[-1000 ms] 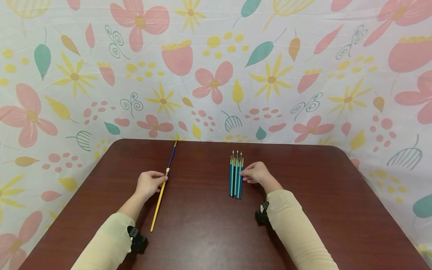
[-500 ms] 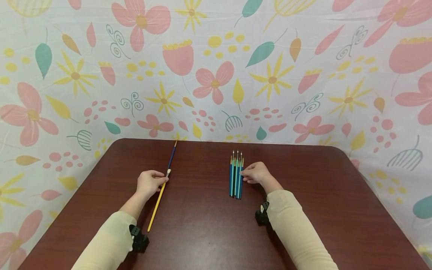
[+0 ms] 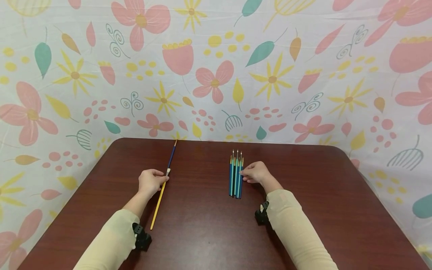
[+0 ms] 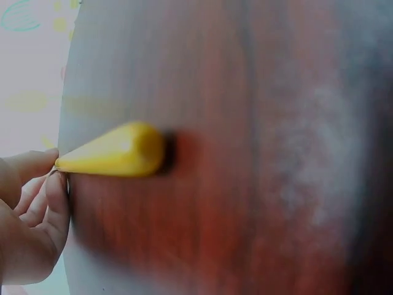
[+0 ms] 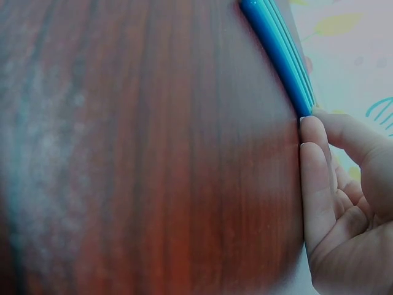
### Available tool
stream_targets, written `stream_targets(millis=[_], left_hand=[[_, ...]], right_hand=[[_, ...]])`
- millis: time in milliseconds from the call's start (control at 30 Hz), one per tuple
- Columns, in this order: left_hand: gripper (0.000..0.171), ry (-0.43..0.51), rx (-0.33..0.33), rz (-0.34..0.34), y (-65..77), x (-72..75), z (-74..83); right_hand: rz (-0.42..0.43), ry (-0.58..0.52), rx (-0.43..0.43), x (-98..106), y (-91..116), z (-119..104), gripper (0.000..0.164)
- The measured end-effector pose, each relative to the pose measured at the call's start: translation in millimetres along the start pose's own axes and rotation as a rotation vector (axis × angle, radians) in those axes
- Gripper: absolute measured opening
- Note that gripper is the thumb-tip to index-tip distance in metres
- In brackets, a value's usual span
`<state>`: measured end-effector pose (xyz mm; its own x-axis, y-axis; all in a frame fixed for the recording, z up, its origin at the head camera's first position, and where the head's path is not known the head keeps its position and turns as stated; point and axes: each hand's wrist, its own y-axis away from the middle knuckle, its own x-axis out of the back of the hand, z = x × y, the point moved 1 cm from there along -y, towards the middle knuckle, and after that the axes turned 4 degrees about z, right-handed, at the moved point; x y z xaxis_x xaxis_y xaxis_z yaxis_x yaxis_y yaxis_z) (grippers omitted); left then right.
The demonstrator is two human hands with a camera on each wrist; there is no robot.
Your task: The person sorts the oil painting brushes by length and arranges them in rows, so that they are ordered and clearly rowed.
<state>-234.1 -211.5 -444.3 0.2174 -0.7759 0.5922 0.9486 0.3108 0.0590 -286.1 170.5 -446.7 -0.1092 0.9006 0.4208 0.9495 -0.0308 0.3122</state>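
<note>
My left hand [image 3: 150, 182] pinches a yellow-handled paintbrush [image 3: 158, 206] near its pale bristles, between thumb and fingers. In the left wrist view the blunt handle end [image 4: 132, 150] points toward the camera. Beyond its bristles lies a dark blue paintbrush [image 3: 172, 155], in line with it, tip at the far table edge; whether the two touch I cannot tell. On the right, my right hand [image 3: 255, 173] has thumb and fingertips on the outermost of several blue and turquoise paintbrushes [image 3: 236, 180], lying side by side. These handles [image 5: 279, 52] also show in the right wrist view.
Both hands work over a dark reddish-brown table [image 3: 202, 232] with rounded far corners. A white cloth with a flower print [image 3: 216, 75] hangs directly behind it. Black wrist cameras [image 3: 141, 237] sit under the cream sleeves [image 3: 298, 228].
The yellow paintbrush's handle end swung slightly left, then back right. The left hand and forearm shifted a little to the right. My right hand and the row of paintbrushes stayed put.
</note>
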Motion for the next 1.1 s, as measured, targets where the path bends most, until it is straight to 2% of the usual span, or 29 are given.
stream_targets(millis=[333,633,1100], left_hand=[[0.028,-0.001,0.017,0.009,2.5,-0.6,3.8],[0.034,0.050,0.047,-0.005,6.1,2.5,5.9],[0.039,0.033,0.022,-0.020,7.1,4.5,4.1]], right_hand=[[-0.011,-0.003,-0.004,0.5,0.6,-0.1,0.027],[-0.019,-0.010,-0.001,1.5,0.3,0.0,0.027],[-0.017,-0.003,0.005,1.0,2.1,-0.8,0.028]])
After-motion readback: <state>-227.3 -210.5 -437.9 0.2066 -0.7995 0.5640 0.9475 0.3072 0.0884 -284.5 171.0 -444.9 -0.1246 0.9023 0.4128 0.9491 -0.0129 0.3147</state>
